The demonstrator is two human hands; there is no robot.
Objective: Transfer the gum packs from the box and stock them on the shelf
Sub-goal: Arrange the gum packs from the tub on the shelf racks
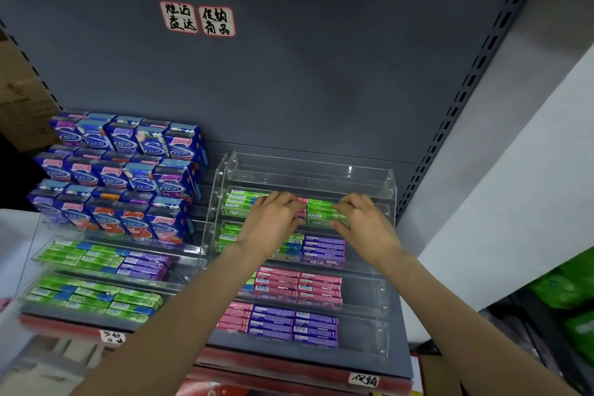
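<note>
Here we have both hands up at the second tier from the top of the clear acrylic rack (390,185), which stands on the grey shelf (398,360). Our left hand (273,218) curls its fingers over the pink gum packs (302,201) in the middle of that tier; whether it truly pinches them we cannot tell, since the fingers hide the contact. Our right hand (361,218) lies with bent fingers on the green gum packs (321,209) at the tier's right end, and looks to be gripping or squaring them.

We judge the packs sit flat, in stacks side by side, so each colour faces forward and the stepped tiers keep every row visible. The two hands work close together, probably to press the stacks snug.

From the hands, the green stack (239,201) lies at nine o'clock of the left hand, the purple packs (324,249) at six o'clock of the right. The top tier, at twelve o'clock, holds nothing. The box is not in view.
</note>
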